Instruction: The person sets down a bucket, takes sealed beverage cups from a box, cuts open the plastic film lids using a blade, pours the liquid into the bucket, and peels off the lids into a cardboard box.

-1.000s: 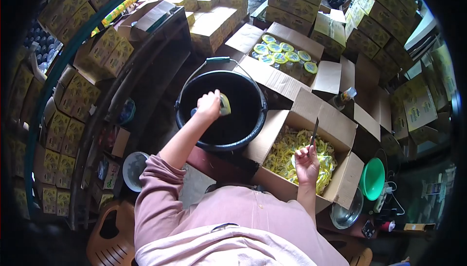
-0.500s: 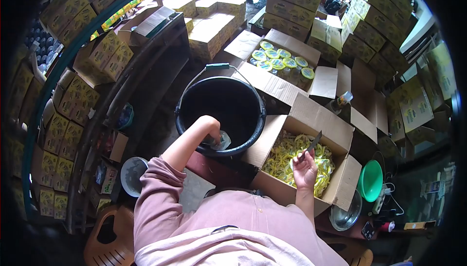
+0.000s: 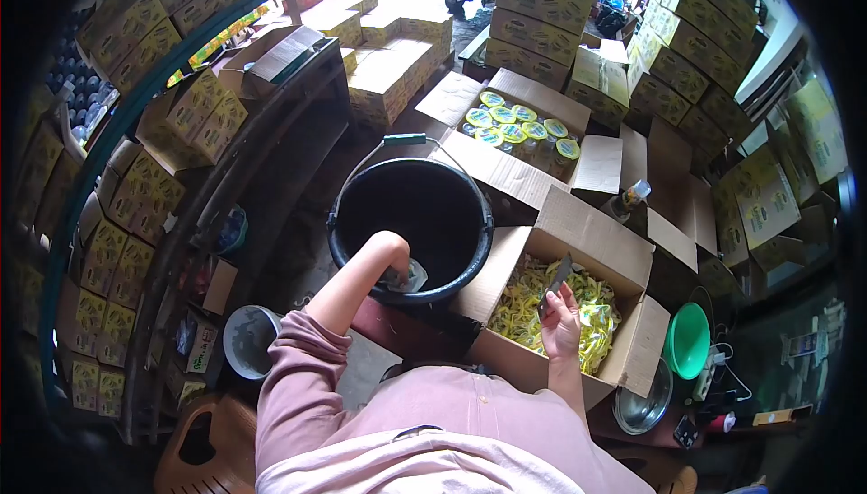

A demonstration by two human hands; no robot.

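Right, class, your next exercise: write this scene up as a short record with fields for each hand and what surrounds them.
Left hand: inside the black bucket, at a pale see-through item; grip partly hidden
Right hand: holding a dark knife above yellow strips
Strips' container: open cardboard box, right of the bucket
Beyond that: another open box of yellow-topped containers
Far right: green bowl
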